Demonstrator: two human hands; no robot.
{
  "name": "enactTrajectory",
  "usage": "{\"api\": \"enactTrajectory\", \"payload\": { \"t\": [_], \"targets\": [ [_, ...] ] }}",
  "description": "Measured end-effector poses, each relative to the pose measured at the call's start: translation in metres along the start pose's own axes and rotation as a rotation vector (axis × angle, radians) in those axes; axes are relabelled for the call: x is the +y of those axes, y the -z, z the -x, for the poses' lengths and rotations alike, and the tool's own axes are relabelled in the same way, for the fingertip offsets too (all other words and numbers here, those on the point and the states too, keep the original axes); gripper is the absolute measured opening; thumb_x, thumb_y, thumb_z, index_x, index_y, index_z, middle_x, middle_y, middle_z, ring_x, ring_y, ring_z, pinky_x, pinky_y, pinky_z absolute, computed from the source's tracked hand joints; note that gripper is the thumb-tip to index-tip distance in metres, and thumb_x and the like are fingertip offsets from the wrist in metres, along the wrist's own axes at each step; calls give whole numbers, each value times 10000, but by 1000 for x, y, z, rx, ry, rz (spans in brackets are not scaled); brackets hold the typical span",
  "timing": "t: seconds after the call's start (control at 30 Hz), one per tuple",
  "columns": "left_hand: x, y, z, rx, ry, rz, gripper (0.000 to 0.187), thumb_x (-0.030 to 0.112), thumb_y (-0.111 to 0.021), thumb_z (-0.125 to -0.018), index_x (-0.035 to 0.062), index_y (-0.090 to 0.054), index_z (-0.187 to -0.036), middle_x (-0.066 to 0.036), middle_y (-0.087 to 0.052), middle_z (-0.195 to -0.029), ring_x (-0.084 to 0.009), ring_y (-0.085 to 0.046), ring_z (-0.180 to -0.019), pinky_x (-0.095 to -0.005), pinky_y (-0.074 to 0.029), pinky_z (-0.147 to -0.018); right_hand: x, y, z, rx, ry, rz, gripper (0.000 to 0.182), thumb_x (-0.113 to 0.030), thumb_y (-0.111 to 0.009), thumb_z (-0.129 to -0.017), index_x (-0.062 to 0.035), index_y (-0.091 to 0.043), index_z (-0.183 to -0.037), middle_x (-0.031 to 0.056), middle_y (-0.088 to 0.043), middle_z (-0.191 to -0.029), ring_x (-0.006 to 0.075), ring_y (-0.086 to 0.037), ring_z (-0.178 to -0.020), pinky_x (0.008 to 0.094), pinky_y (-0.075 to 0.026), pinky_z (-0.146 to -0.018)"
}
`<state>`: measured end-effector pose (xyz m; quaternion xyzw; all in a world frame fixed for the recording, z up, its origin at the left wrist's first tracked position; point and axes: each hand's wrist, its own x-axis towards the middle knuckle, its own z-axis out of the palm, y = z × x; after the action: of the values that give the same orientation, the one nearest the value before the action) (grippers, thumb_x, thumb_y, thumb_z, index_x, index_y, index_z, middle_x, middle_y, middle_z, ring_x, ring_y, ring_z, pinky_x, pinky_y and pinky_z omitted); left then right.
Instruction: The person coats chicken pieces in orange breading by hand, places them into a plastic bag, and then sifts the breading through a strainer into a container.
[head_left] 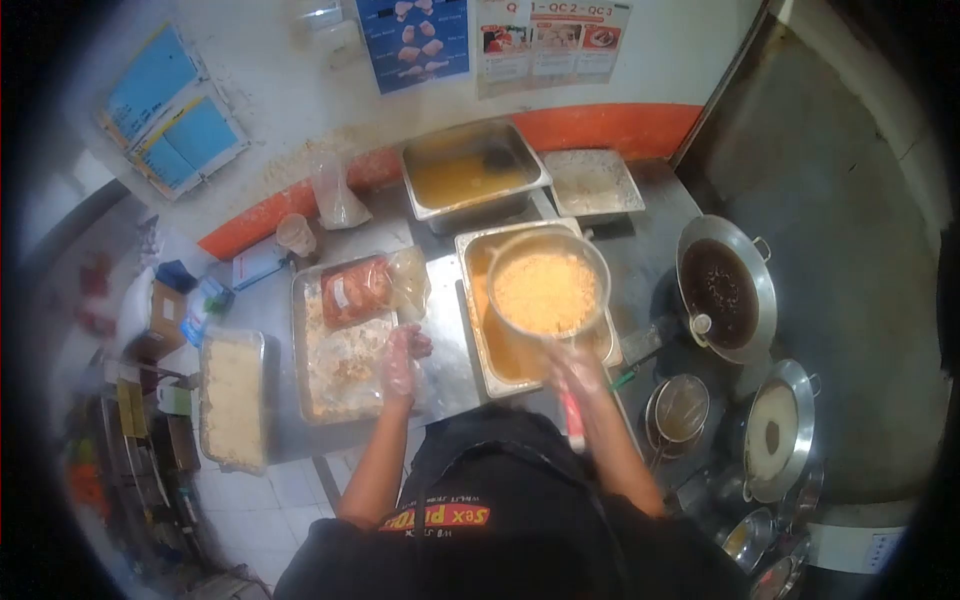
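Observation:
My right hand (575, 372), in a clear plastic glove, is closed around the red handle of a round sieve (495, 292). Yellowish crumbs (545, 290) fill the sieve, which is over a steel tray (492, 368) with orange-brown liquid or batter in it. My left hand (402, 362), also gloved, is held above the right edge of a shallow tray (310, 395) dusted with crumbs. Its fingers look loosely apart and nothing shows in them. In that shallow tray lies a plastic bag of reddish meat (358, 290).
Behind stand a deep pan of yellow liquid (470, 185) and a smaller tray (595, 185). A tray of pale flour-like material (233, 395) is at left. To the right are a wok of dark liquid (720, 290), another wok (775, 430) and a wire strainer (683, 408).

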<state>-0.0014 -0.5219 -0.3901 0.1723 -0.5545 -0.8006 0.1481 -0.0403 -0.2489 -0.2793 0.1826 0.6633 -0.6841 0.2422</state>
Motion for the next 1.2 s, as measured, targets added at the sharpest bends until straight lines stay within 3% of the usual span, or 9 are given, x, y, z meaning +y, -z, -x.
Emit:
{"api": "enactTrajectory", "payload": {
  "t": [0.3, 0.37, 0.43, 0.57, 0.73, 0.83, 0.97, 1.0, 1.2],
  "targets": [
    [7, 2, 8, -24, 14, -35, 403, 384, -442, -977, 7, -556, -1059, -96, -617, -818, -181, -613, -736, -309, -507, -698, 4, -7, -5, 33, 59, 31, 278, -300, -633, -890, -66, -574, -751, -33, -424, -493, 84, -360, -342, 254, -274, -319],
    [22, -1, -11, -22, -22, -68, 398, 380, -444, -977, 6, -558, -1054, -96, -618, -814, -177, -613, -734, -308, -508, -700, 11, 8, -4, -81, 236, 79, 279, -297, -630, -891, -87, -559, -721, -33, -418, -483, 87, -366, -350, 250, -274, -322],
    [23, -5, -5, -40, -72, -38, 387, 369, -449, -977, 5, -561, -1047, -94, -621, -810, -174, -613, -731, -308, -509, -711, 1, 9, 19, -34, -13, -13, 281, -290, -650, -883, -54, -584, -745, -22, -448, -519, 95, -389, -366, 241, -311, -335],
    [30, -9, -4, -61, -90, -22, 373, 352, -450, -980, 2, -559, -1047, -93, -621, -812, -177, -616, -729, -313, -512, -713, 15, 10, 2, -90, 115, -1, 296, -291, -641, -887, -40, -585, -739, -17, -432, -490, 103, -403, -351, 249, -314, -317],
    [17, -9, -1, -59, -71, -40, 376, 337, -392, -1003, 12, -577, -1048, -84, -625, -823, -165, -615, -743, -303, -504, -713, 13, -5, -3, 35, 66, 40, 317, -341, -642, -880, -45, -588, -780, -17, -444, -500, 86, -395, -360, 252, -313, -325],
    [19, -6, 3, -98, -75, -70, 376, 339, -390, -1003, 14, -574, -1049, -80, -624, -821, -169, -616, -749, -302, -501, -712, 6, 7, 18, -57, 5, 55, 317, -346, -646, -876, -48, -592, -782, -24, -441, -499, 82, -399, -369, 255, -321, -334],
    [18, -6, 14, -60, -25, -79, 382, 341, -391, -1003, 10, -579, -1035, -79, -629, -824, -168, -618, -755, -301, -503, -721, 22, -4, -15, 61, 103, 100, 311, -328, -670, -863, -42, -591, -769, -25, -434, -481, 86, -373, -330, 255, -294, -304],
    [19, -6, 18, -57, -34, -107, 382, 338, -389, -1004, 8, -582, -1026, -78, -629, -824, -165, -618, -757, -298, -502, -724, 1, -13, 3, 36, 17, 73, 253, -275, -644, -883, -28, -639, -941, -18, -488, -556, 63, -385, -389, 219, -281, -350],
    [30, -5, 18, -56, -89, -155, 351, 301, -395, -1007, 11, -593, -1013, -72, -630, -810, -152, -619, -759, -285, -496, -728, 2, -12, 2, 42, -11, 54, 257, -308, -654, -874, -68, -600, -800, -30, -475, -557, 62, -380, -393, 228, -288, -348]
  ]
}}
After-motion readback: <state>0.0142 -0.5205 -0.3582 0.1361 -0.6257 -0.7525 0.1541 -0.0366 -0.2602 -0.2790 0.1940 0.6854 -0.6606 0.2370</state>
